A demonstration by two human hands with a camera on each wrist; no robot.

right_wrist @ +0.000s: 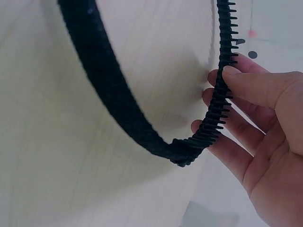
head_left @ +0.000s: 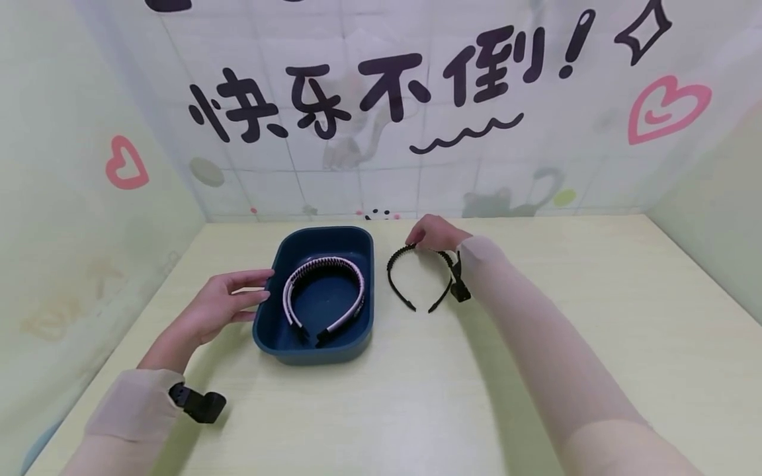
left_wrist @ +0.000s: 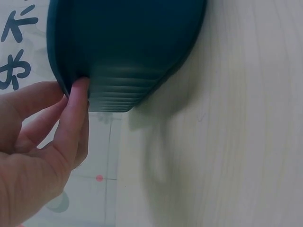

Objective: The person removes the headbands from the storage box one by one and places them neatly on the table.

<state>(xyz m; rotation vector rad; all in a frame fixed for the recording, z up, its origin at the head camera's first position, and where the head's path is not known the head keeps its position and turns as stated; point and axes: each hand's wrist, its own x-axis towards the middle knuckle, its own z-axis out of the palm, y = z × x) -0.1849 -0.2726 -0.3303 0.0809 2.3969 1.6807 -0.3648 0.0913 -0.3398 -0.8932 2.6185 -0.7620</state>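
A dark blue plastic basin [head_left: 324,357] stands on the table, left of centre. Inside it lie white-and-black headbands [head_left: 357,281], overlapping, with black tips toward me. At the basin's left side, my left hand [head_left: 217,307] pinches the rim; the left wrist view has its fingers against the basin wall [left_wrist: 128,38]. To the right of the basin is a black headband [head_left: 389,271] with its ends toward me. My right hand [head_left: 437,233] holds this headband at the far, curved part. In the right wrist view, thumb and fingers pinch its toothed band [right_wrist: 220,87].
The pale wooden tabletop [head_left: 417,403] runs back to a printed backdrop [head_left: 381,178] with writing and drawings. Side panels [head_left: 714,218] flank the table. A black wrist camera [head_left: 205,406] sits on the left wrist, another [head_left: 460,291] on the right.
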